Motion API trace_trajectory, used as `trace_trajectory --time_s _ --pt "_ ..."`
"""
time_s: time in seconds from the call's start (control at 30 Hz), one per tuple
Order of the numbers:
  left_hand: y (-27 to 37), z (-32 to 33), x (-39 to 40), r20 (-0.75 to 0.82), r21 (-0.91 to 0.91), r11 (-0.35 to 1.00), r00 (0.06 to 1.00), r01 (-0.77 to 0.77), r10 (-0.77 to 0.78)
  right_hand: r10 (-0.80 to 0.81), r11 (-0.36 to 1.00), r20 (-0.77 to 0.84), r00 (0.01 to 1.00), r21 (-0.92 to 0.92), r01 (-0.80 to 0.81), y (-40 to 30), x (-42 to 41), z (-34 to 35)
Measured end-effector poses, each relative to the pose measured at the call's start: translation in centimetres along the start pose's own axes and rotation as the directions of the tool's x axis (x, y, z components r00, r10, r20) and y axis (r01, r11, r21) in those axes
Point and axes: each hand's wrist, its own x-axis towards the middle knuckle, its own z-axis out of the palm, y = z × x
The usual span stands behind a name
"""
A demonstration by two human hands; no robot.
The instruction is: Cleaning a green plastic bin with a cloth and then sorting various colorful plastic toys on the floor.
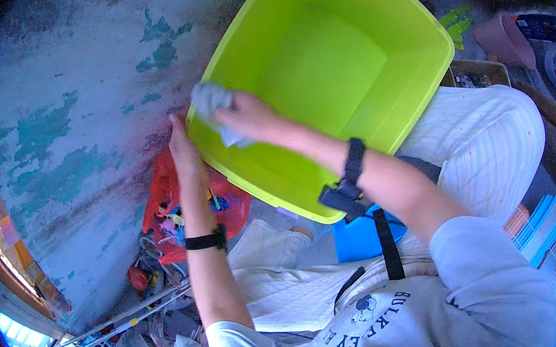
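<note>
A large lime-green plastic tub (322, 69) is tilted in front of me, its open side towards me. My right hand (251, 117) grips a pale grey cloth (213, 103) and presses it against the tub's left rim and inner wall; both look blurred. Just below, my left hand (182, 143) lies at the outside of the same rim, its fingers partly hidden by the tub, so its hold on the rim cannot be made out fully. The tub's inside shows no objects.
A wall with peeling paint (84, 97) rises at the left. Below the tub are a red plastic bag (237, 205) of small colourful items and a blue object (368, 242). Metal poles (135, 317) lie lower left. A wire cage (555, 244) and a pink container (505, 40) stand at the right.
</note>
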Motion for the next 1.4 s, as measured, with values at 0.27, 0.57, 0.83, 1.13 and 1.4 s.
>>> trace_trajectory --time_s 0.27,0.57,0.83,1.13,1.4 --pt "-0.8 0.9 -0.3 0.006 -0.504 0.861 0.997 -0.067 0.081 -0.150 0.845 -0.151 0.977 -0.533 0.047 3.9 0.7 4.7" --pt "-3.6 -0.5 1.1 -0.210 -0.163 0.948 0.948 -0.275 0.239 0.261 0.819 -0.341 0.903 -0.418 -0.394 10.4 3.9 -6.1" --pt "-3.5 -1.4 1.0 -0.182 0.447 0.780 0.810 -0.438 0.558 0.040 0.886 -0.563 0.826 0.403 0.231 3.1 11.6 -21.2" --pt "-2.7 1.1 1.0 -0.228 0.289 0.856 0.837 -0.430 0.497 0.223 0.892 -0.602 0.767 0.443 0.088 4.6 11.7 -3.5" --pt "-3.6 -0.3 1.2 -0.280 0.266 0.877 0.839 -0.399 0.467 0.281 0.933 -0.466 0.839 -0.073 -0.353 6.5 5.3 5.0"
